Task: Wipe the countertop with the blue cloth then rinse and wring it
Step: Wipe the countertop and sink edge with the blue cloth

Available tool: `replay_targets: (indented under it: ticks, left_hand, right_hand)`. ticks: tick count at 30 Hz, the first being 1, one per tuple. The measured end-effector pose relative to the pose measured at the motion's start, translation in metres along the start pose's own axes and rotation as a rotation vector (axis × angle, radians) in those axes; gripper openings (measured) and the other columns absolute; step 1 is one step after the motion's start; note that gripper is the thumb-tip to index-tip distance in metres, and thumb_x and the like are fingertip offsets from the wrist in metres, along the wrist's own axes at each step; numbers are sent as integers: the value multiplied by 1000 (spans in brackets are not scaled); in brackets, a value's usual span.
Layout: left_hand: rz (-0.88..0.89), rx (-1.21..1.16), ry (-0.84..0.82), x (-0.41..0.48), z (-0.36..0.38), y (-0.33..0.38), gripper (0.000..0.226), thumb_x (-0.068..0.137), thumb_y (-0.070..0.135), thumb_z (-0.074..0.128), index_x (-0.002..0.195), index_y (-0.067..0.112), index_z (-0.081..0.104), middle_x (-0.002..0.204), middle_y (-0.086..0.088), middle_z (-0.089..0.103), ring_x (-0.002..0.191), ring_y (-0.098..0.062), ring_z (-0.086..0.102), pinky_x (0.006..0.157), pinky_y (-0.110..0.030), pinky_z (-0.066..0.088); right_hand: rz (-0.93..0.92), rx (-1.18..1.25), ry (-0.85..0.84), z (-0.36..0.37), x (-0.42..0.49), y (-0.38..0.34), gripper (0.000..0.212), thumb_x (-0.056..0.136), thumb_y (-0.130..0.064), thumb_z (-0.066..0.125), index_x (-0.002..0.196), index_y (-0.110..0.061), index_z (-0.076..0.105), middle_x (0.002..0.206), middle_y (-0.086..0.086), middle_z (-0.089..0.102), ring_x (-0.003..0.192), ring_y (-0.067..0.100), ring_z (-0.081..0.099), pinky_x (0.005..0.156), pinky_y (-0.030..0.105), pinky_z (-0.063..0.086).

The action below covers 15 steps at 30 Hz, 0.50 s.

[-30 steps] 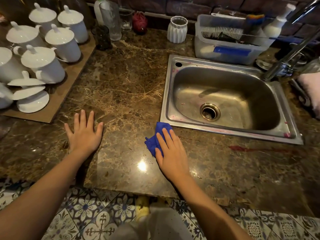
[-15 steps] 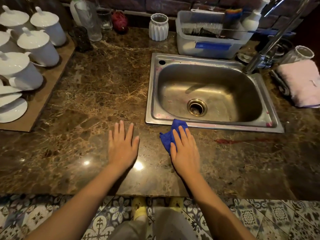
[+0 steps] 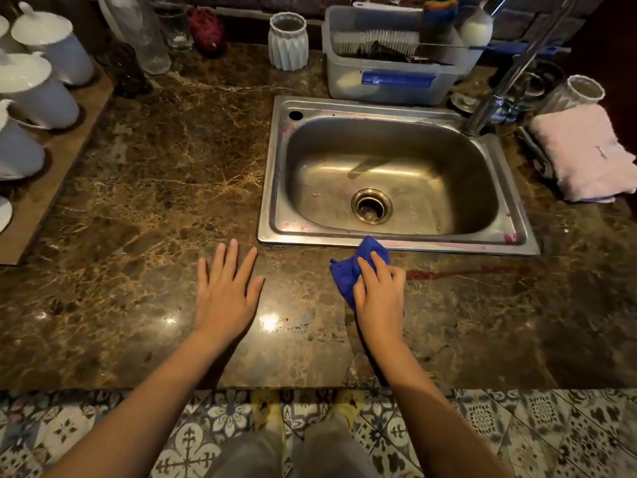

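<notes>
Right hand (image 3: 379, 294) grip presses cloth (image 3: 348, 274) onto counter (image 3: 155, 201) beside red streak (image 3: 458, 272); left hand (image 3: 225, 288), fingers spread flat, braces.

The right hand (image 3: 379, 298) covers much of the blue cloth (image 3: 348, 274). The tap (image 3: 510, 74) runs off the top edge; white lidded pots (image 3: 31, 88) are cropped left.

No legible text/labels anywhere; blue tag on bin (image 3: 389, 77) blank.
</notes>
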<state>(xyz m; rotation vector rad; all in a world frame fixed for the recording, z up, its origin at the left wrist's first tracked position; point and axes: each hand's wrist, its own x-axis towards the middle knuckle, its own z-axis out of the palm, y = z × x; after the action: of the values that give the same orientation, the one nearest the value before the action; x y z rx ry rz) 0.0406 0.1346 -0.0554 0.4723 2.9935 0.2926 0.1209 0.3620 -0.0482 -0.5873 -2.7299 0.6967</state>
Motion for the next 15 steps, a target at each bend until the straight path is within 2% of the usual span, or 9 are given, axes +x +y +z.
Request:
replay_targets:
  ticks: [2, 3, 5, 7, 10, 15]
  left_hand:
    - [-35, 13, 5, 0, 0, -4, 60, 93, 49, 12, 146, 26, 28, 156, -4, 21, 145, -21, 11, 115, -49, 1]
    - [-44, 22, 2, 1, 0, -4, 60, 93, 49, 11, 146, 26, 26, 156, -2, 20, 145, -20, 10, 115, -49, 1]
    - [-46, 38, -9, 1, 0, -4, 61, 92, 49, 9, 147, 27, 23, 157, -1, 16, 146, -18, 7, 115, -49, -1]
    - [-50, 45, -3, 1, 1, -4, 61, 92, 48, 8, 147, 27, 23, 157, -1, 16, 145, -18, 8, 115, -49, 1]
    - [-51, 50, 11, 1, 1, -3, 60, 93, 46, 9, 146, 26, 25, 156, -2, 20, 145, -19, 11, 114, -51, 4]
    - [-59, 37, 13, 2, 3, -2, 62, 91, 48, 8, 147, 26, 25, 156, -3, 19, 145, -20, 10, 114, -51, 3]
  right_hand:
    - [-27, 143, -17, -5, -6, -14, 32, 88, -7, 51, 118, -3, 61, 128, 18, 54, 114, 4, 35, 102, 18, 35]
    - [-108, 138, -37, -5, -13, -25, 35, 88, -11, 48, 120, -5, 59, 130, 16, 53, 115, 7, 36, 103, 15, 30]
    - [-288, 47, -150, 5, -35, -52, 43, 85, -19, 47, 126, -12, 54, 135, 9, 51, 118, 19, 42, 102, 25, 38]
    - [-376, -65, -252, 21, -56, -73, 46, 86, -27, 45, 131, -20, 49, 139, 4, 48, 120, 22, 45, 96, 35, 47]
    - [-407, -198, -276, 36, -65, -79, 53, 83, -41, 48, 133, -23, 47, 142, 4, 47, 123, 22, 43, 97, 36, 45]
    - [-410, -263, -259, 30, -44, -58, 54, 84, -32, 54, 136, -20, 45, 144, 9, 43, 128, 28, 44, 103, 41, 40]
